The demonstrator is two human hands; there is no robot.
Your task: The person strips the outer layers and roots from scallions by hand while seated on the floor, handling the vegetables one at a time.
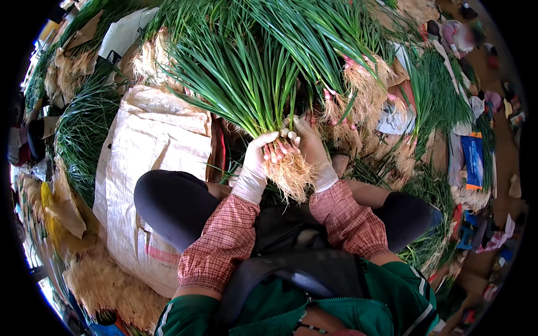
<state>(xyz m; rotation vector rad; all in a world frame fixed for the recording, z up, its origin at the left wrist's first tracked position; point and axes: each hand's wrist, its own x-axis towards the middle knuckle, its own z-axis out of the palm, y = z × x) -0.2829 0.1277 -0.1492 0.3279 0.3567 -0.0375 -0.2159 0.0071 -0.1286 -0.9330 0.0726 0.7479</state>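
Note:
A bunch of spring onions (252, 92) is held in front of my crossed legs, its long green leaves fanning away from me. Its small pinkish-white bulbs and pale, stringy roots (291, 176) hang toward my lap. My left hand (258, 157), in a pale thin glove, is closed round the left side of the bunch, with the thumb across the stems. On the right side, my similarly gloved right hand (311, 148) grips the stems just above the bulbs, its fingertips close to the left thumb. Parts of the fingers are hidden behind the bunch.
A whitish woven sack (159, 134) lies flat to my left. More spring onions with pink bulbs (364, 84) are heaped ahead and to the right. A root-covered pile (117, 285) sits at the lower left. Another person (457, 36) is at the far right.

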